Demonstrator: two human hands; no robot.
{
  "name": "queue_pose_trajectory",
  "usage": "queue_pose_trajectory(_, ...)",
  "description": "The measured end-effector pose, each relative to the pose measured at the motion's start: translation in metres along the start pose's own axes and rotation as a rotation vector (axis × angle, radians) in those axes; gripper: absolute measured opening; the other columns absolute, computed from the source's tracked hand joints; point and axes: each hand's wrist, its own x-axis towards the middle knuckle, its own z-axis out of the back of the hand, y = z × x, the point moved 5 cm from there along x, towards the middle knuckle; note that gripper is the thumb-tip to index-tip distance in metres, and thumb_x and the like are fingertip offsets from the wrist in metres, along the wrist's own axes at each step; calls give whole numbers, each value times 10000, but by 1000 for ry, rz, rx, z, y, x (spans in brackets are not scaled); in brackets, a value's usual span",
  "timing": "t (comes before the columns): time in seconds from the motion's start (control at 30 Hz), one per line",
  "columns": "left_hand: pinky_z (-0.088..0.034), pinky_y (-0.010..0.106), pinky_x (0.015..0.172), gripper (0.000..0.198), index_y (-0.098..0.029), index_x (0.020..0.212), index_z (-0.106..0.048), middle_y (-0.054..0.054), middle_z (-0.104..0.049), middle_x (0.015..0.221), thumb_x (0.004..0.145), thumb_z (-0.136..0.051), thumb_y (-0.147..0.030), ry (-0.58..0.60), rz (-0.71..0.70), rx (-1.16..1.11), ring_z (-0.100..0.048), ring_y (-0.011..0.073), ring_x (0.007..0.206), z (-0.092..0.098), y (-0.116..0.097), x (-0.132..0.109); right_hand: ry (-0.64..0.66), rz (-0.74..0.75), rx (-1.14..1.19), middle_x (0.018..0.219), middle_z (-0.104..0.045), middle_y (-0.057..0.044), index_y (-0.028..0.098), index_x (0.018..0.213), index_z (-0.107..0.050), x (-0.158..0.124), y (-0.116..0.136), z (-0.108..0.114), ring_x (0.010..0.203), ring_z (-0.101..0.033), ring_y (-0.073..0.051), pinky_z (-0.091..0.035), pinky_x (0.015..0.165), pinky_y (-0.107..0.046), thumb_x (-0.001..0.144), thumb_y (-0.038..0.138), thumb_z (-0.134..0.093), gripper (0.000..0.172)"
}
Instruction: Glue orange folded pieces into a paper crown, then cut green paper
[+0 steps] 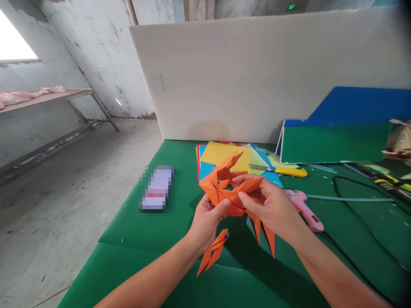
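An orange origami figure [221,193] with several long, pointed parts is held up above the green table, between both hands. My left hand [205,224] grips its body from the lower left, thumb pressed on the front. My right hand [268,205] pinches a pointed orange part on the right side between thumb and fingers. Two orange spikes [268,239] hang below the right hand. More orange folded points [213,252] show beside my left wrist; whether they join the figure is hidden by the hand.
Coloured paper sheets [224,153] lie behind the figure, with a yellow-handled knife [289,171] on them. A pink glue gun [306,209] and its black cable are on the right. A blurred phone-like object [157,188] lies left. A white board [224,77] stands across the back.
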Motion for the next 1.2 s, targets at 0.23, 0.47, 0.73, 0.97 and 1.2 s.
queue_pose_trajectory(0.23, -530, 228, 761, 283, -188, 1033, -650, 36, -721, 1030, 774, -757, -228, -28, 15, 23, -672, 146, 904, 2, 1, 0, -20, 6, -84, 1205, -625, -54, 244, 1087, -583, -1, 2, -1, 928, -662, -190, -580, 743, -310, 803, 221, -636, 290)
queue_pose_trajectory(0.47, -509, 281, 889, 363, -184, 1114, -650, 58, -708, 1091, 768, -757, -204, 73, -6, -32, -652, 175, 999, -6, -1, 1, -36, 22, -43, 1156, -646, -62, 233, 1033, -609, -1, 0, 0, 985, -651, -217, -575, 766, -325, 799, 241, -646, 236)
queue_pose_trajectory(0.73, -513, 272, 853, 419, -194, 1141, -640, 57, -701, 1100, 745, -777, -209, 64, -16, -45, -647, 184, 1001, -8, -3, 0, -48, 15, -66, 1065, -663, -55, 235, 978, -613, -2, -1, -1, 888, -663, -203, -579, 709, -320, 790, 266, -660, 196)
queue_pose_trajectory(0.97, -514, 285, 842, 373, -171, 1072, -656, 57, -712, 1038, 728, -789, -224, 33, -32, -42, -659, 186, 953, -7, -3, 0, -39, 29, -107, 1058, -662, -38, 251, 986, -601, -3, 0, -3, 867, -666, -193, -577, 721, -325, 795, 265, -652, 199)
queue_pose_trajectory(1.2, -473, 292, 940, 400, -183, 1129, -615, 59, -694, 1131, 756, -759, -181, 14, -64, -93, -646, 173, 1027, -3, -1, 1, -40, 10, -73, 1144, -630, -55, 238, 1014, -597, 0, 5, 2, 1002, -635, -218, -574, 748, -310, 798, 261, -648, 223)
